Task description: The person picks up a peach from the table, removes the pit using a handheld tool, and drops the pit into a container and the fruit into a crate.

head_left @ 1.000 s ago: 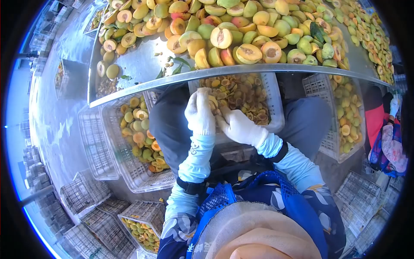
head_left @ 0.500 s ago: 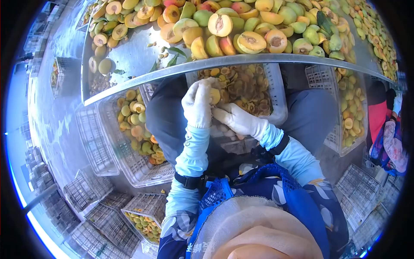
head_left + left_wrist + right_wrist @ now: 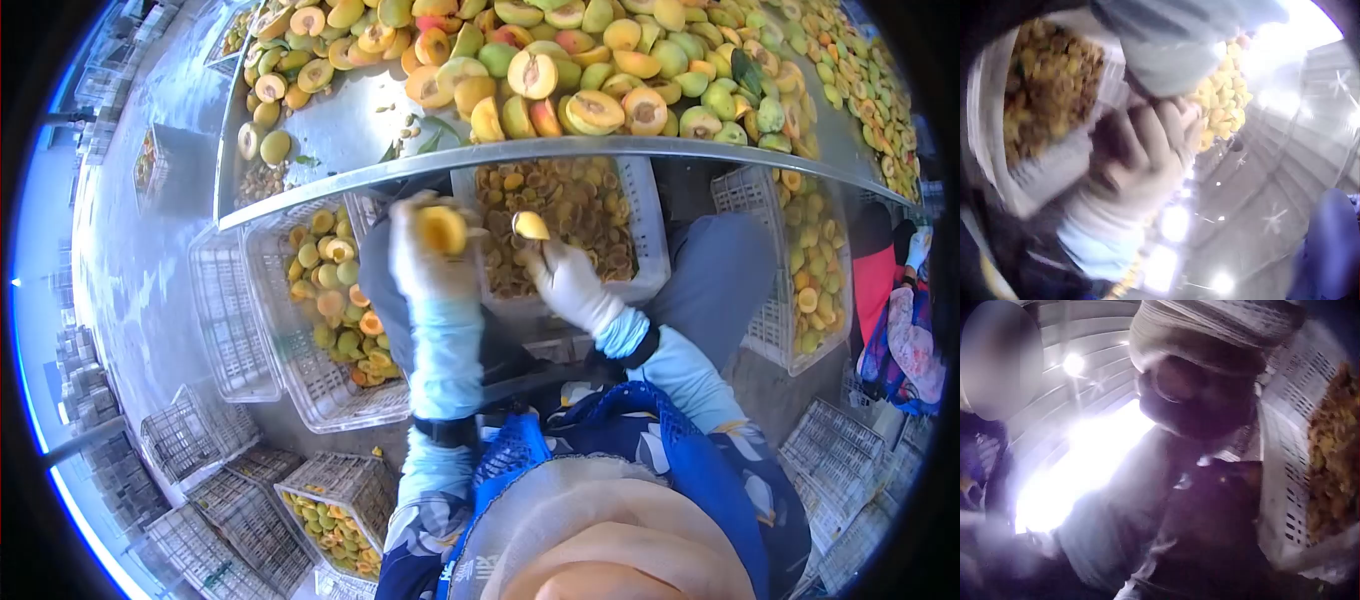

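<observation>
My gloved left hand (image 3: 425,250), blurred by motion, holds a yellow peach half (image 3: 442,230) with its hollow face showing. In the left wrist view, the bent fingers (image 3: 1154,128) of that hand are smeared and the peach is hidden. My gloved right hand (image 3: 568,285) pinches a small yellow fruit piece (image 3: 530,226) with a pale edge at its fingertips. Both hands are apart, close to the crate (image 3: 653,235) of brownish, scooped-out fruit scraps (image 3: 560,215) between my knees. In the right wrist view, the right hand is dark and its fingertips are hidden.
Ahead, a metal table (image 3: 340,130) bears a heap of halved peaches (image 3: 590,112) behind its raised edge (image 3: 480,155). Crates of fruit stand by my left (image 3: 300,385) and right (image 3: 752,240) legs. Another person (image 3: 905,320) sits at the far right.
Earlier my hands were together around the fruit. Now they have separated: the left has swung left with the peach half, and the right shows a small piece at its fingertips.
</observation>
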{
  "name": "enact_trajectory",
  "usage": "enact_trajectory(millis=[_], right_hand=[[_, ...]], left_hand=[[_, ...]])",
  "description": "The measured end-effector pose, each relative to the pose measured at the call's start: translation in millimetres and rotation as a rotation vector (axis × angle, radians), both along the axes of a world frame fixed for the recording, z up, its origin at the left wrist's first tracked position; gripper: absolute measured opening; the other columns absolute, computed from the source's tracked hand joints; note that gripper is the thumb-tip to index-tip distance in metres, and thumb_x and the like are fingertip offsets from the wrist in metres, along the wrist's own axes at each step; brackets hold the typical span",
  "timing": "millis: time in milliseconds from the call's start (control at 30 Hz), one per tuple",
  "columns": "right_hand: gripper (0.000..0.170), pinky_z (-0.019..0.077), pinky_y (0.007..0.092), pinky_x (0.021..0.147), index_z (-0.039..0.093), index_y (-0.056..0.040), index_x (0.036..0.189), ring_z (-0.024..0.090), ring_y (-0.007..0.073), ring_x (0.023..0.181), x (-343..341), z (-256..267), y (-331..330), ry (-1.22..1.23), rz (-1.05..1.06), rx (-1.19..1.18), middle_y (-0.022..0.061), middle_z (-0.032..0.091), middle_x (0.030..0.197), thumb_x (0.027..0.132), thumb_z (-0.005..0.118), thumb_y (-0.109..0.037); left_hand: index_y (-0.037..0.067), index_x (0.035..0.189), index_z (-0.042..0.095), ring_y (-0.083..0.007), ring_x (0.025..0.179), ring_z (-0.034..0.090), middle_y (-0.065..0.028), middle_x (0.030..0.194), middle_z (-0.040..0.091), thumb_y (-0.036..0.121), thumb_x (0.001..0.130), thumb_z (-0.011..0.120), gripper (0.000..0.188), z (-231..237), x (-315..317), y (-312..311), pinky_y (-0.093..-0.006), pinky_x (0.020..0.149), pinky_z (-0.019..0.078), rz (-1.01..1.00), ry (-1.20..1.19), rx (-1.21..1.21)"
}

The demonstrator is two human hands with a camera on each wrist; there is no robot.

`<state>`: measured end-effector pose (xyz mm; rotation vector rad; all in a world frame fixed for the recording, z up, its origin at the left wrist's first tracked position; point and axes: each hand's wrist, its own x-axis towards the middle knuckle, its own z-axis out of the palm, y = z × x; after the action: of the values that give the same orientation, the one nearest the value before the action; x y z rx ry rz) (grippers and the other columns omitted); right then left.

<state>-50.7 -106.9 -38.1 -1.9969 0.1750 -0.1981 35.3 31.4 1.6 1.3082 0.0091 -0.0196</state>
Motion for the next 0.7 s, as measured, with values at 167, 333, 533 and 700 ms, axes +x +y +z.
enact_trajectory(millis=[167, 333, 533, 700], right_hand=[[0.034, 0.0469, 0.0444, 0.058, 0.057, -0.0022, 0.099, 0.059, 0.0417, 0.064, 0.4, -18.8, -32.2, 0.056, -0.094, -0.096, 0.0244, 0.06, 0.074, 0.092, 0.053, -0.035], [0.03, 0.0351, 0.0293, 0.043, 0.055, -0.0077, 0.086, 0.044, 0.0114, 0.047, -3.1, -26.3, -59.0, 0.741, -0.014, 1.509, -0.0005, 0.046, 0.055, 0.09, 0.057, -0.037], [0.033, 0.0475, 0.0375, 0.056, 0.055, 0.0029, 0.101, 0.061, 0.0256, 0.06, -1.0, -11.6, -43.9, 0.681, 0.05, 0.263, 0.0144, 0.061, 0.07, 0.088, 0.055, -0.027], [0.031, 0.0478, 0.0442, 0.062, 0.055, 0.0015, 0.103, 0.063, 0.039, 0.072, -6.3, -8.4, -38.6, 0.367, 0.076, 0.075, 0.0225, 0.063, 0.077, 0.09, 0.054, -0.027]], left_hand=[[0.002, 0.109, 0.063, -0.0195, 0.088, 0.063, -0.0122, 0.101, 0.064, 0.008, 0.083, 0.063, 0.027, 54.8, 34.6, 129.7, -0.0298, 0.079, 0.0506, 0.252, -0.015, 0.3], [0.003, 0.104, 0.066, -0.0283, 0.103, 0.058, -0.0157, 0.113, 0.06, 0.027, 0.083, 0.062, 0.032, 79.5, 61.3, 117.5, -0.0358, 0.091, 0.0444, -0.093, -0.157, 1.247], [0.005, 0.126, 0.05, -0.035, 0.111, 0.054, -0.0186, 0.121, 0.056, 0.033, 0.076, 0.062, 0.058, 59.1, 167.3, -32.3, -0.0386, 0.093, 0.0429, -0.288, -0.269, 1.429], [0.002, 0.119, 0.05, -0.0351, 0.099, 0.06, -0.0202, 0.112, 0.059, 0.03, 0.072, 0.065, 0.056, 39.4, 181.8, -47.8, -0.0394, 0.087, 0.0466, -0.369, -0.196, 1.518]])
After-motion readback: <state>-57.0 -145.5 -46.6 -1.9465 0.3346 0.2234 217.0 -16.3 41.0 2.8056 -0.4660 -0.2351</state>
